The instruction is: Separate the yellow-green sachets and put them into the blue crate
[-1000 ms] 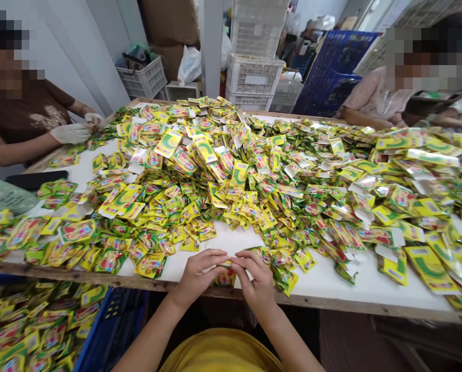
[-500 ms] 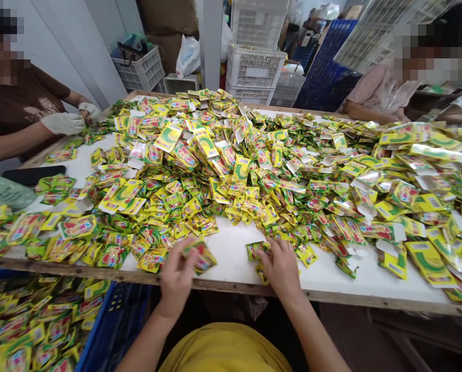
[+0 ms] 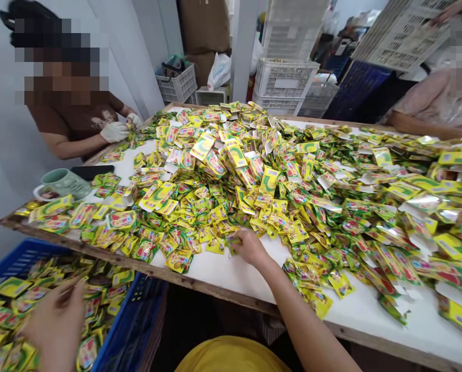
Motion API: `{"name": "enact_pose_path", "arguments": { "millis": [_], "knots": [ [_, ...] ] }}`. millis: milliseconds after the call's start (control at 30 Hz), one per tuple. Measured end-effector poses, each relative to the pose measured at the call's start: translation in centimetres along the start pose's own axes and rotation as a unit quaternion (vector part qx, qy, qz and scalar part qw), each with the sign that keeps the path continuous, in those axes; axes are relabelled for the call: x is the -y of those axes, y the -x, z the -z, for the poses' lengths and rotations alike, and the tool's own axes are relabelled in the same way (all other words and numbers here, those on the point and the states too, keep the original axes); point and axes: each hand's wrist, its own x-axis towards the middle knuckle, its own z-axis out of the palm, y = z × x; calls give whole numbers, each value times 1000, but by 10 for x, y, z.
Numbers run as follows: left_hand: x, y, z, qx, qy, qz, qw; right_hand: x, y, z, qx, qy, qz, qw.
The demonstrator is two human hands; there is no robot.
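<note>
Over the blue crate [image 3: 118,320] at lower left hangs my left hand [image 3: 54,323], smeared by motion, its fingers partly curled; no packet shows clearly in it. The crate is filled with yellow-green packets [image 3: 12,287]. My right hand [image 3: 250,247] is at the front edge of the big heap [image 3: 215,201] on the white tabletop [image 3: 211,268], its fingers pinched on a small green packet [image 3: 234,243] that is mostly hidden. To the right of that forearm lies a loose group of small yellow and green packets [image 3: 312,276].
A green mug [image 3: 66,183] and a dark flat object [image 3: 93,169] sit at the table's left end. Across the left corner, a co-worker's gloved hand [image 3: 114,133] handles packets. Another person's sleeve [image 3: 420,101] is at far right. White crates [image 3: 287,77] stand behind the wooden table edge [image 3: 200,281].
My left hand has moved from the tabletop, where it held packets, to over the blue crate. My right hand has reached forward to the heap. The view has swung left.
</note>
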Motion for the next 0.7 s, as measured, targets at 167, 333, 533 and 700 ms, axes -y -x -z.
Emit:
{"name": "enact_pose_path", "arguments": {
  "millis": [167, 333, 533, 700],
  "knots": [
    [-126, 102, -68, 303, 223, -218, 901, -25, 58, 24, 72, 20, -1, 997],
    [-187, 174, -133, 474, 172, -362, 784, -39, 73, 45, 36, -164, -41, 985],
    [-203, 192, -151, 480, 78, -352, 800, -32, 52, 15, -108, -145, -101, 978],
    [-201, 186, -151, 515, 100, -328, 785, -27, 62, 2, -143, -70, -88, 983]
  ]
}}
